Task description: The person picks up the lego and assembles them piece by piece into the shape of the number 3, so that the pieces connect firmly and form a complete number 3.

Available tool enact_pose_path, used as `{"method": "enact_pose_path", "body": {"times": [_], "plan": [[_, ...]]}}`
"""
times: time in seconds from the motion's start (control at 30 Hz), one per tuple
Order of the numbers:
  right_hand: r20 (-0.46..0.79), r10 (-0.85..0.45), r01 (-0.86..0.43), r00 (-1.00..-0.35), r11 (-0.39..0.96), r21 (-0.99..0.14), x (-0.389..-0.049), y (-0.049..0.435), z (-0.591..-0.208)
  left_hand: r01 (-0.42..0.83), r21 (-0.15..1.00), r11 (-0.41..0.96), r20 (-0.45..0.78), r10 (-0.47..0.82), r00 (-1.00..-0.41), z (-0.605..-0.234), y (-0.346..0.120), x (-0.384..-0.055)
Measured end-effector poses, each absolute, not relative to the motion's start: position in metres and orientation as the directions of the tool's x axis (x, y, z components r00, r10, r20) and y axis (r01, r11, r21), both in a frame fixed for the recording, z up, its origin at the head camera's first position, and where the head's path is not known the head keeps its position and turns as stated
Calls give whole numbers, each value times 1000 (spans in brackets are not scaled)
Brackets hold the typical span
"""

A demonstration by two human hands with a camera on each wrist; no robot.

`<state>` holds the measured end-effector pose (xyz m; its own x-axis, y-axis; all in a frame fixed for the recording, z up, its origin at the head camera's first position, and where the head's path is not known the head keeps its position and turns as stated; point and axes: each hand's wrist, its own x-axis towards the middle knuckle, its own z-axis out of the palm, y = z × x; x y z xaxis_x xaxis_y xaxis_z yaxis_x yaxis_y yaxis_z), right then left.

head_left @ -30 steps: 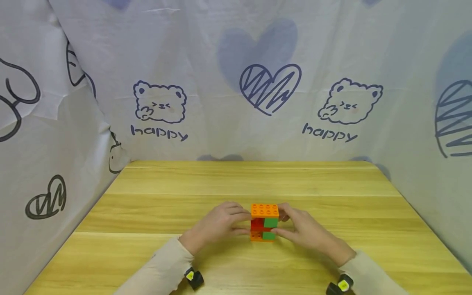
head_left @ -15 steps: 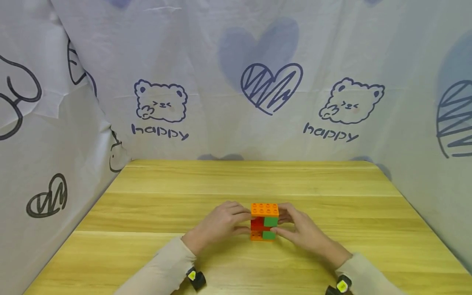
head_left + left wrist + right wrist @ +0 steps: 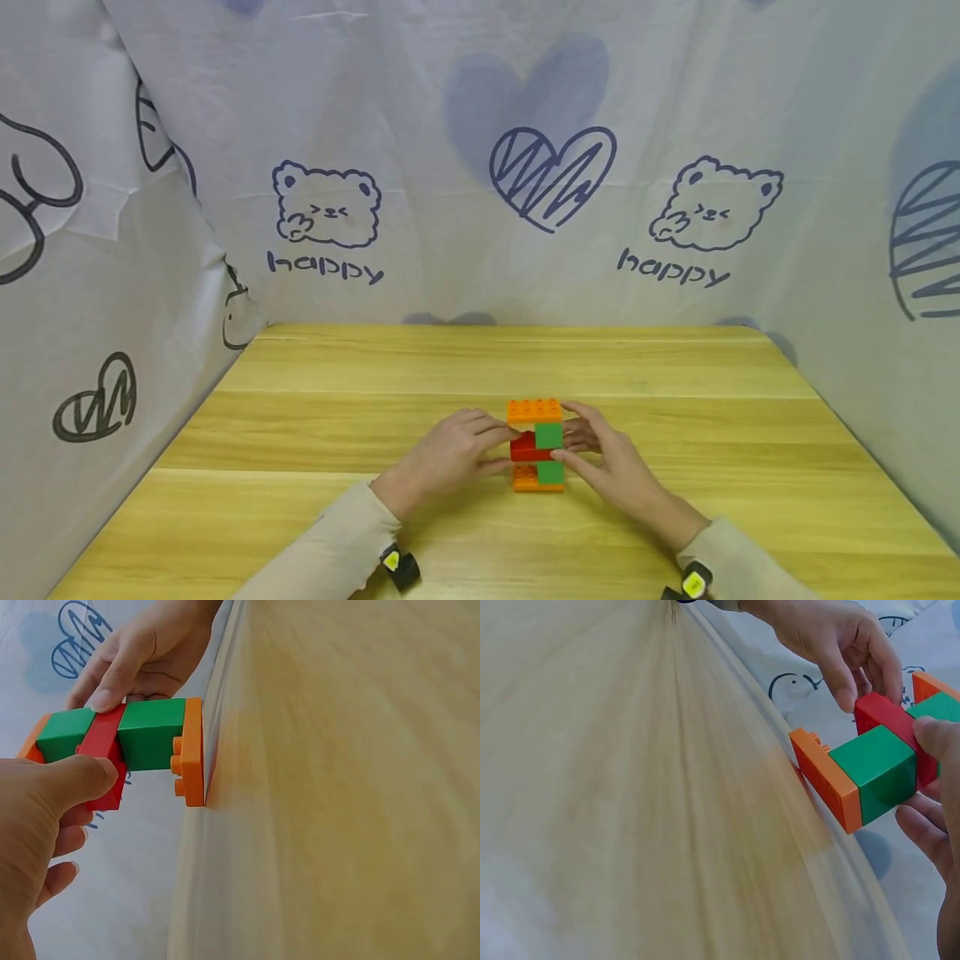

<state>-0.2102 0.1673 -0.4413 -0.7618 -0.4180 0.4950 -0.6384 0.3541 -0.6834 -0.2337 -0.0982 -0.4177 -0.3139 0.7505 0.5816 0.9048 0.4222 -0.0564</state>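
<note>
A small stack of toy building bricks is held up between both hands in the middle of the head view. From top to bottom it has an orange brick (image 3: 535, 411), a green brick (image 3: 549, 436), a red brick (image 3: 522, 451), another green brick (image 3: 551, 474) and a bottom orange brick (image 3: 527, 486). The green bricks sit toward the right, leaving gaps at the left. My left hand (image 3: 450, 454) pinches the red brick's left end, thumb on its near face. On the other side my right hand (image 3: 626, 471) grips the stack, thumb on the red brick (image 3: 885, 716); its fingers are partly hidden behind.
A wooden table (image 3: 337, 367) lies below the hands. White cloth (image 3: 450, 275) with hearts, bear drawings and the word "happy" hangs behind it and along the sides. A dark wrist device (image 3: 400, 568) is on the left sleeve, with a similar one (image 3: 693, 581) on the right.
The stack's top has moved up in the head view and more of its front face shows. The right hand's fingers have risen slightly with it; the left hand has barely moved.
</note>
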Motion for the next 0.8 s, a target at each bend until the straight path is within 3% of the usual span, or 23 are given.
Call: {"method": "enact_pose_path", "body": {"times": [0.43,0.8], "plan": [[438,-385,-571,-812,365,-735,-209,166,-438,864,-71,498,512,762,-397,-412,-94,-230],[316,-358,-438,-879,340,-833,-214,166,-433,883,-83,462,547,762,-347,-408,-93,-236]]}}
